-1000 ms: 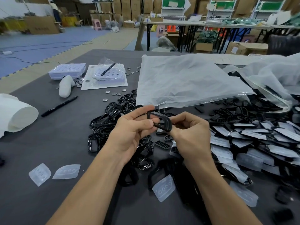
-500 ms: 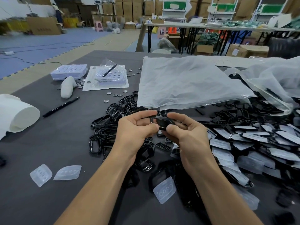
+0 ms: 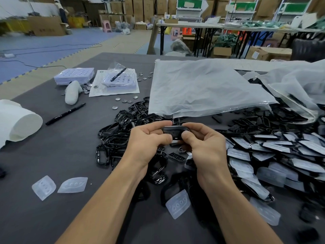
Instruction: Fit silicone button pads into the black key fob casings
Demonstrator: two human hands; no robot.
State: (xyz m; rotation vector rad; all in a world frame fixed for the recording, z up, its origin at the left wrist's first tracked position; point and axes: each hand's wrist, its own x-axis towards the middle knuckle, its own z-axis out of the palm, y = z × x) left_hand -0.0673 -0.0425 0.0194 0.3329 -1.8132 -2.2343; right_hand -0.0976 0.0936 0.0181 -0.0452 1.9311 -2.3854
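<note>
Small clear bag [image 3: 121, 77], left: white perforated tray inside; pen over it, in or on the bag unclear. Large flat bag [image 3: 202, 88], centre: contents not discernible. Open bag [image 3: 297, 90], right: black parts at its mouth.

Left grip [image 3: 147, 143] and right grip [image 3: 205, 147] both pinch one black casing [image 3: 175, 132], held above the loose casing pile [image 3: 119, 138].

Grey bench [image 3: 61, 155]: silicone pads [image 3: 73, 184] lie near its front edge. Padded casings [image 3: 281, 152] are heaped at right.

Room: cardboard boxes [image 3: 45, 26], folding tables [image 3: 193, 25].
</note>
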